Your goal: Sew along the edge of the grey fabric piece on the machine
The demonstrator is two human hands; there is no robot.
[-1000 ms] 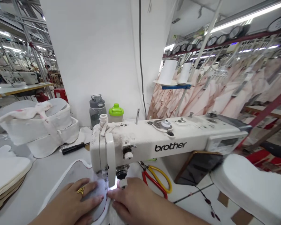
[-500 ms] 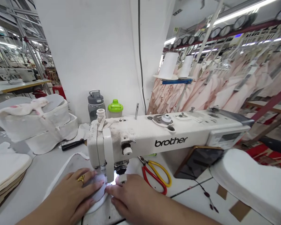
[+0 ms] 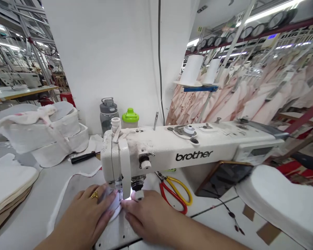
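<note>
A small layered piece of white and pale grey fabric [image 3: 116, 210] lies under the needle area of a white sewing machine [image 3: 161, 146] marked "brother". My left hand [image 3: 86, 211], with a gold ring, lies over the fabric's left side. Its fingers are stretched flat and press the cloth down. From the right, my right hand [image 3: 151, 215] reaches in beside the presser foot. Its index fingertip touches the fabric's edge, and the thumb is held apart below. Some right-hand fingers are hidden behind the machine's white knob [image 3: 139, 195]. A lamp glows at the needle.
Red-and-yellow-handled scissors [image 3: 176, 192] lie behind my right hand, near a leaning phone [image 3: 224, 180]. White padded pieces [image 3: 284, 201] sit at the right. Tied white bundles [image 3: 52, 139], stacked fabric [image 3: 10, 184] and a black-handled tool [image 3: 83, 158] are at the left. Two bottles [image 3: 109, 114] stand behind.
The fabric has slid further in under the needle area, and less of it shows. My left hand has moved closer to the needle. The camera view has shifted slightly.
</note>
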